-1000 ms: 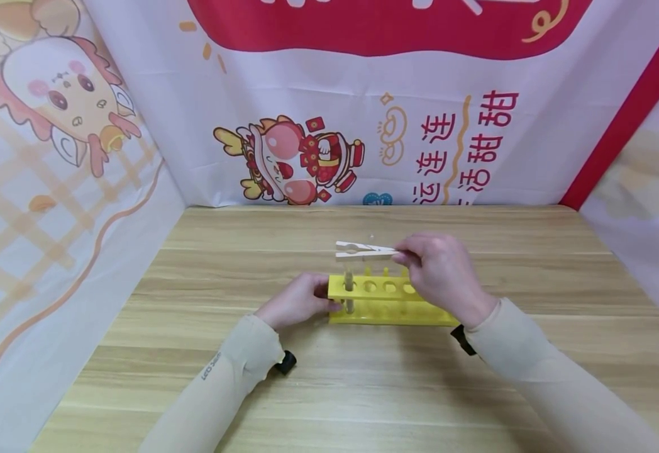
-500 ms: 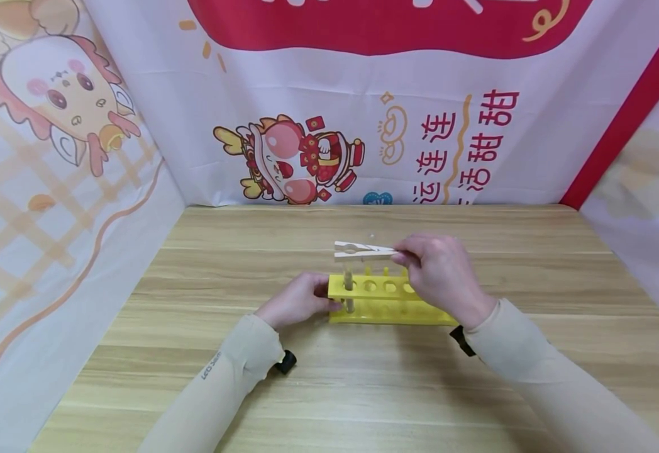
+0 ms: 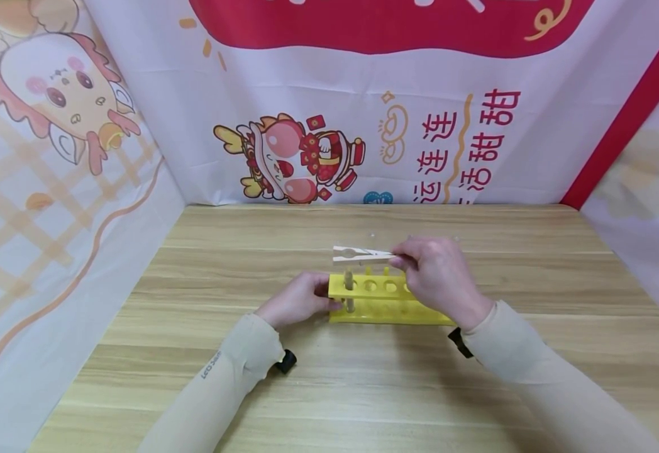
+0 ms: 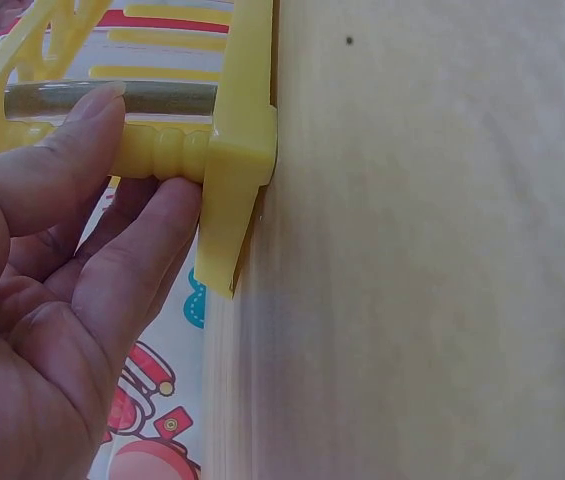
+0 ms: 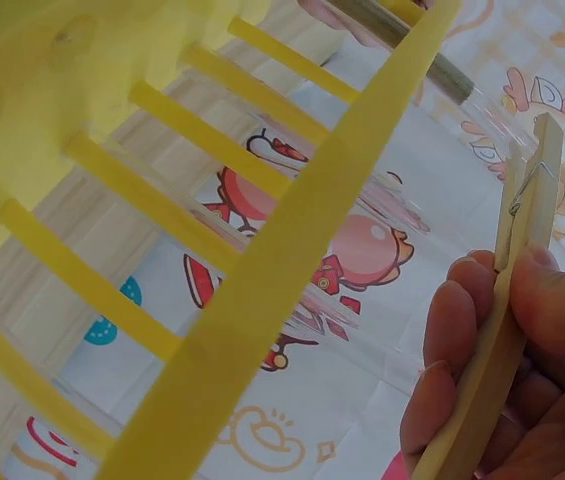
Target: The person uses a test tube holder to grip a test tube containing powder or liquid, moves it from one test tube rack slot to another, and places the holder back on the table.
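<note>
A yellow test tube rack point(image 3: 363, 318) stands on the table. In its leftmost hole is a test tube point(image 3: 349, 282) with brownish-grey contents, its top clear. My left hand point(image 3: 297, 301) grips the rack's left end post point(image 4: 158, 151); its thumb overlaps the tube in the left wrist view, and I cannot tell if they touch. Above the rack, my right hand point(image 3: 441, 277) pinches a wooden test tube clamp point(image 5: 510, 320) by its handle. The clamp's jaws point left, near the tube's upper end, with a gap between them. That hand hides the rack's right part.
Yellow pegs point(image 5: 202, 200) line the rack's back, and clear empty-looking tubes point(image 5: 392, 205) show among them in the right wrist view. A printed cloth point(image 3: 307, 75) hangs behind the wooden table point(image 3: 363, 390), with more printed cloth at both sides.
The right hand and the clamp have come down slightly and a little left, and the clamp's jaws look slightly nearer each other. The left hand and the rack have stayed put.
</note>
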`<state>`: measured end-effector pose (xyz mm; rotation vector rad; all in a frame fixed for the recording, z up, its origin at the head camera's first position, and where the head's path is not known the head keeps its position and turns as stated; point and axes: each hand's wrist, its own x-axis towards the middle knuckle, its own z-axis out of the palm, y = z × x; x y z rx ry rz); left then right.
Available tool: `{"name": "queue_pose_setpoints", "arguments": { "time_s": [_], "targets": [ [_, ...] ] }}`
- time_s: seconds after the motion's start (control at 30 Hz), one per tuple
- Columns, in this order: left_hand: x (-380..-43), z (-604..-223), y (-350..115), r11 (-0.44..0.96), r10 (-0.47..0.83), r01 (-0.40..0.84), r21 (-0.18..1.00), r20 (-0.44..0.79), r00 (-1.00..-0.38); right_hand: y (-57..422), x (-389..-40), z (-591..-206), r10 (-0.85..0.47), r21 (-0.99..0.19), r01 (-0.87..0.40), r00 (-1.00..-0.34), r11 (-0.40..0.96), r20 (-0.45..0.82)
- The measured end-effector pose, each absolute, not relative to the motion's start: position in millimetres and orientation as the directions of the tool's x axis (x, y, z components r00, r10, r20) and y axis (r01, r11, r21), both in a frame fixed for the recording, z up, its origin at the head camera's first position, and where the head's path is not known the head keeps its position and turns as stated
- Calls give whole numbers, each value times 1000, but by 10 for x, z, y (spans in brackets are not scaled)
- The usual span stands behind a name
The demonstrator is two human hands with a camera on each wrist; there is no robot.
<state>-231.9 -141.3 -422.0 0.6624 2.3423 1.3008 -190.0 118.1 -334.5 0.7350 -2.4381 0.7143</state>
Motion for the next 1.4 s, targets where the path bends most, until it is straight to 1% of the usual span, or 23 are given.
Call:
{"name": "queue_pose_setpoints", "arguments": {
  "time_s": [0.17, 0.27, 0.47, 0.57, 0.93, 1.4],
  "targets": [
    [-2322, -4220, -1410, 456, 570, 221, 862, -93, -817, 1171, -1888, -3378, -349, -344, -596, -749, 726, 563],
    [-2325, -4226, -1405, 450, 570, 216, 867, -92, -817, 1169, -1892, -3418, -355, -331, -597, -747, 731, 562],
    [-2324, -4233, -1407, 457, 567, 218, 862, -94, -818, 1166, -1907, -3515, -383, -263, -626, -702, 734, 601],
    [-2325, -4234, -1409, 457, 570, 223, 861, -91, -816, 1166, -1903, -3549, -390, -239, -625, -694, 743, 605],
    [-2322, -4229, -1418, 466, 566, 207, 860, -110, -817, 1146, -1855, -3625, -389, -239, -579, -747, 780, 539],
    [-2311, -4211, -1400, 450, 561, 184, 874, -116, -820, 1134, -1814, -3658, -393, -223, -555, -769, 801, 505]
  ]
}}
